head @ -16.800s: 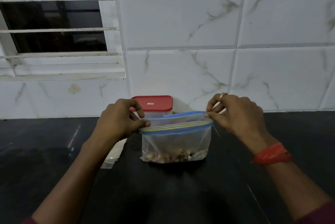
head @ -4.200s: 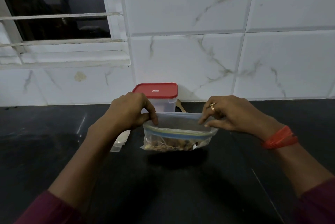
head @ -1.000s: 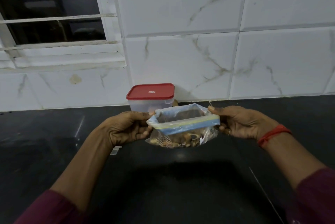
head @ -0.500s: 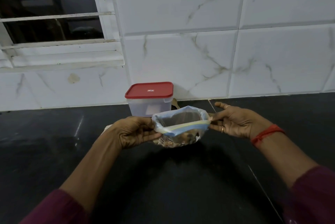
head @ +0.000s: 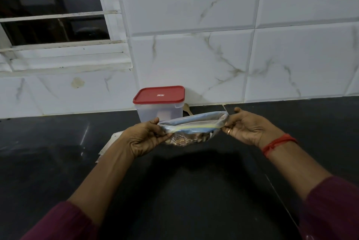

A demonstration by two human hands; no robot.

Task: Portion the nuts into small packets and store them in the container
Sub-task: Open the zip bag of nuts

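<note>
Bag (head: pixel 202 117) of nuts (head: pixel 184 139) is held up over the desk (head: pixel 174 191), mid-frame, just in front of the container (head: pixel 159 112). I see its shadow on the desk below. The mouth is stretched sideways, with the blue-yellow zip strip (head: pixel 194 127) facing me. Can't tell if it's sealed.

Left hand (head: pixel 143 138) pinches the left end of the mouth, fingers curled. Right hand (head: pixel 246 129) pinches the right end, palm up, with a ring (head: pixel 229 131) on one finger and a red thread (head: pixel 277 143) at the wrist. Hands are apart, with the bag between them.

Container is a clear box with its red lid (head: pixel 159 95) on, standing against the tiled wall (head: pixel 213 45). A pale object pokes out behind its right side; I can't tell what it is.

Clear packets (head: pixel 108 142) lie flat on the desk left of the left hand, partly hidden by it.

Barred window (head: pixel 54 16) is upper left. Maroon sleeves (head: pixel 64 224) show at the bottom corners.
</note>
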